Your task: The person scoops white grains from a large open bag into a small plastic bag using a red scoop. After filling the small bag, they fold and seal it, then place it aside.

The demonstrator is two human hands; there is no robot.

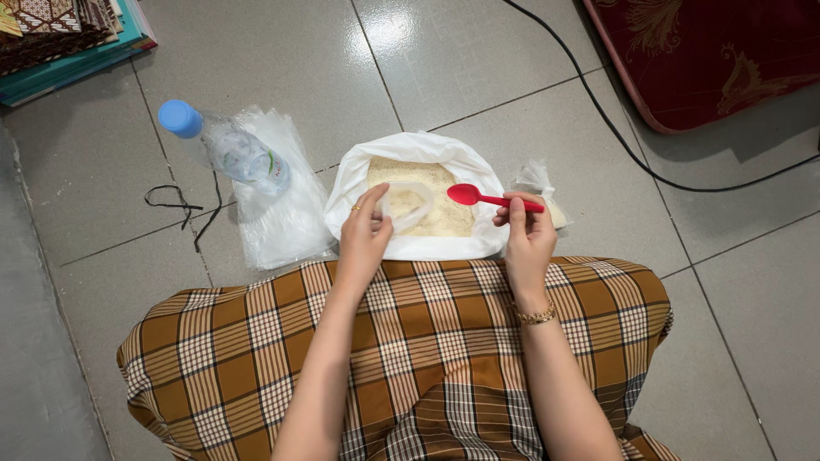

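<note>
A large white plastic bag of pale, sandy powder lies open on the grey tiled floor, just in front of the person's lap, which is covered in brown checked cloth. Over the powder, the left hand pinches a small clear plastic bag by its mouth, thumb and fingers closed on the rim to hold it open. The right hand grips the handle of a red plastic spoon between fingertips and thumb, its bowl (apparently empty) hovering over the powder's right side. The work looks to be at the scooping stage: the next move would call for dipping the spoon and tipping it into the held-open bag without spilling. A small filled bag sits against the big bag's right edge. Towards the floor's left side lie a stack of empty clear bags and a blue-capped water bottle.
</note>
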